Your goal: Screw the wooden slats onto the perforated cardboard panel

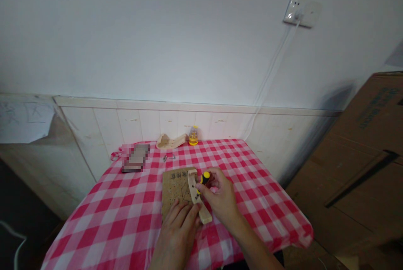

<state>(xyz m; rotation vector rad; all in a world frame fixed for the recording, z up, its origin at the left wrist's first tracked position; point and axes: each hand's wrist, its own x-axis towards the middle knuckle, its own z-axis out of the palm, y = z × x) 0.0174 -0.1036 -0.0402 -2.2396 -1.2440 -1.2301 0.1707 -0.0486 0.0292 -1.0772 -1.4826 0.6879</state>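
Seemingly midway: the left hand point(179, 224) lies flat, pressing a brown perforated board point(174, 188), while the right hand point(221, 197) grips a yellow-and-black screwdriver point(205, 178) over a pale curved wooden strip point(206, 218) on it; a second wooden piece point(170, 141) and loose screws point(168, 157) lie unused beyond.

Count on the counter point(126, 219)
Two hands, left hand point(178, 230) and right hand point(221, 197); one screwdriver point(205, 176); one board point(174, 186); two wooden pieces, front piece point(192, 179) and back piece point(171, 141); one jar point(193, 135).

Red-checked table point(119, 219) carries brown board point(174, 192), wooden bracket point(171, 141), yellow-capped jar point(193, 135), screws point(169, 157).
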